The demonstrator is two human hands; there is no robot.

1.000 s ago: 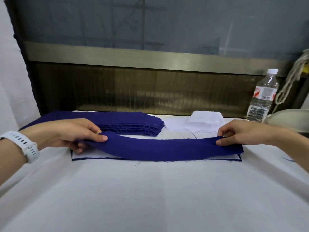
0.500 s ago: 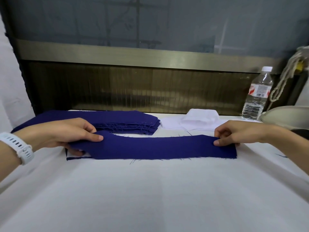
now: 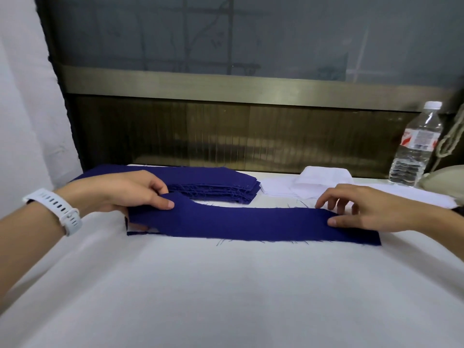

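Observation:
A long dark blue fabric strip (image 3: 251, 223) lies across the white-covered table (image 3: 226, 285), on top of a white piece whose edge shows at its left end. My left hand (image 3: 130, 192) pinches the strip's left end between thumb and fingers and holds it slightly raised. My right hand (image 3: 364, 209) rests on the strip's right end with fingers spread and the thumb pressing the cloth flat. A stack of blue fabric pieces (image 3: 206, 182) sits just behind the strip.
A pile of white fabric pieces (image 3: 316, 182) lies at the back right. A clear water bottle (image 3: 416, 146) stands at the far right beside a beige object (image 3: 447, 179). A dark window frame runs along the table's back edge. A white watch is on my left wrist.
The strip has come down from a sagging arc and now lies flat on the table. My right hand let go of its pinch and spread its fingers on the cloth.

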